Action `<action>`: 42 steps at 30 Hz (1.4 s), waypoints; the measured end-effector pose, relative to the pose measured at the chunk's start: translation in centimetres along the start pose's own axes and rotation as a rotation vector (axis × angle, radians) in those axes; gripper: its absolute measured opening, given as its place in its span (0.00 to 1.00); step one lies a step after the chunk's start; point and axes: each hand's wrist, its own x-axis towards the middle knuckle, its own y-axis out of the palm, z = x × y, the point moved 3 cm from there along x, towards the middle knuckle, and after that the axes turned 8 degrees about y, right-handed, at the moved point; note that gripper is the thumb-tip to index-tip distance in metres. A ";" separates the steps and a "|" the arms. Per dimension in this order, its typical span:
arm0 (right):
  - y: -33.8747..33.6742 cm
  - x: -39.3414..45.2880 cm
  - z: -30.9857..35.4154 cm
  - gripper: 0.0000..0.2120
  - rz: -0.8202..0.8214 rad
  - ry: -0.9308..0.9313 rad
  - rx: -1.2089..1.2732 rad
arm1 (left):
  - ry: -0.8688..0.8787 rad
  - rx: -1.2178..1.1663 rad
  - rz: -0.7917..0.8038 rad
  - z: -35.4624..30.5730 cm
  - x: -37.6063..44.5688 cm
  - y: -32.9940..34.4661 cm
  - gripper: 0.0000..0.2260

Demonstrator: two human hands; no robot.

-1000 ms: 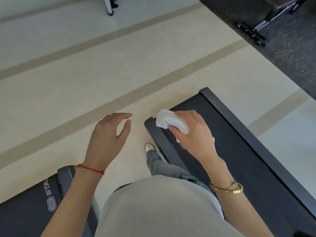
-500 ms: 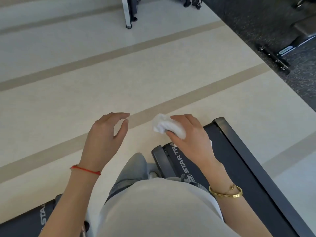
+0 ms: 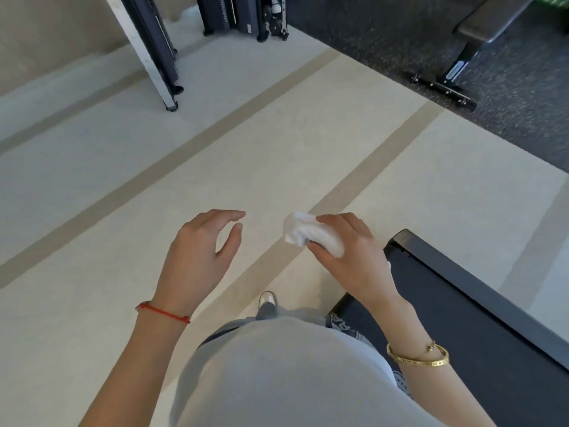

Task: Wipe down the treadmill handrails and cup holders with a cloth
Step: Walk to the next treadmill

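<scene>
Held up over the pale floor [image 3: 277,149], just off the end of the treadmill deck [image 3: 462,318]: right hand [image 3: 348,254], fingers curled round a bunched white cloth [image 3: 308,234], thumb pinching it from below. Hung level with it on the side away from the deck: left hand [image 3: 200,257], holding nothing, fingers loosely bent and close together, thumb set apart. Poked out beside the deck's near corner: a shoe toe [image 3: 267,298]. Sat far beyond the deck on dark matting: a weight bench [image 3: 468,41] (handrails and cup holders nowhere in shot).
</scene>
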 end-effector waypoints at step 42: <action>-31.8 35.0 -35.8 0.15 -0.809 0.917 0.081 | 0.773 -0.264 0.624 -32.2 66.5 41.6 0.10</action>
